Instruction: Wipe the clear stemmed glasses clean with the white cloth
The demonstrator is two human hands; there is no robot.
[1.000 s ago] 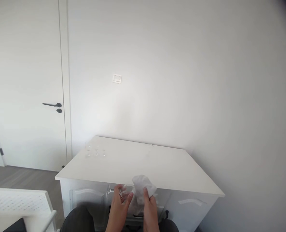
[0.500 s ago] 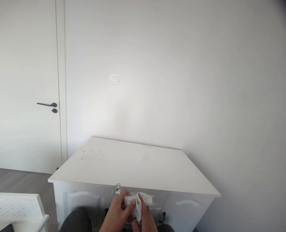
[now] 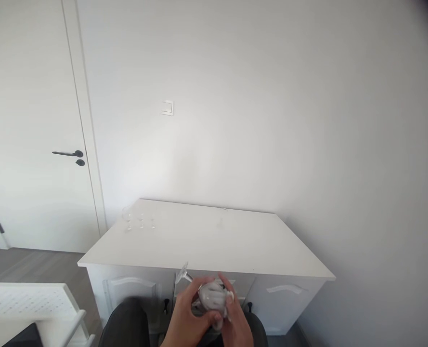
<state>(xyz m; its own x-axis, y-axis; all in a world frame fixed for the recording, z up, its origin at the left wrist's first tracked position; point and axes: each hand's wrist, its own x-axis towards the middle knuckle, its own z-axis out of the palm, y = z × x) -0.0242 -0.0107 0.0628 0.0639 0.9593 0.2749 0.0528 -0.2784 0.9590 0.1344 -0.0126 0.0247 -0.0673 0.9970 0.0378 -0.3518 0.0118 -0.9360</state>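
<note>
Mid-polish: left hand (image 3: 190, 318) had a tight grip on the glass (image 3: 202, 296), right hand (image 3: 235, 315) pressed the cloth (image 3: 217, 295) around its bowl. Probably needed a turn next.

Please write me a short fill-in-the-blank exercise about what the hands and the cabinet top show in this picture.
1. The left hand holds a clear stemmed ____ whose foot points up and to the left.
2. The right hand presses a white ____ around the bowl.
3. Three more small glasses stand near the far ____ corner of the white cabinet.
4. The door handle on the white door is ____ in colour.

Missing words: glass; cloth; left; black
</note>
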